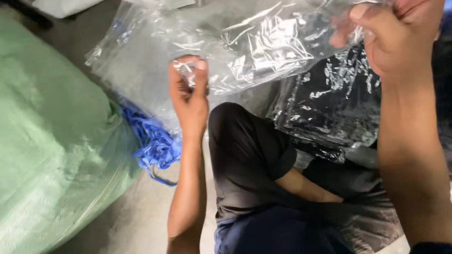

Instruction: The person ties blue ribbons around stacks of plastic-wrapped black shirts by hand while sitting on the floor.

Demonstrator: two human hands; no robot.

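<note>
- Clear plastic bag (pixel 245 42) held up in the air across the upper middle of the view, crinkled and shiny; cannot tell whether anything is inside it.
- Left hand (pixel 189 94) closed, fingertips pinching a bunched edge of the bag at its lower middle.
- Right hand (pixel 400 35) closed in a fist on the bag's upper right corner, forearm running down the right side of the view.
- Below the right side of the bag, a stack of dark garments in clear wrapping (pixel 329 103), glossy with reflections; the stack sits well under the held bag and does not seem to touch it.
- Large green woven sack (pixel 52 155) fills the left side, bulging and full; contents not visible.
- Bundle of blue strips (pixel 153 141) lies just beside the sack's right edge, under the bag's lower left corner.
- Another person in a dark shirt (pixel 245 155) crouches between the two forearms, one arm reaching toward the dark material at lower right.
- Grey concrete floor (pixel 136 216) shows in a narrow open strip between the sack and the crouching person; little free room elsewhere.
</note>
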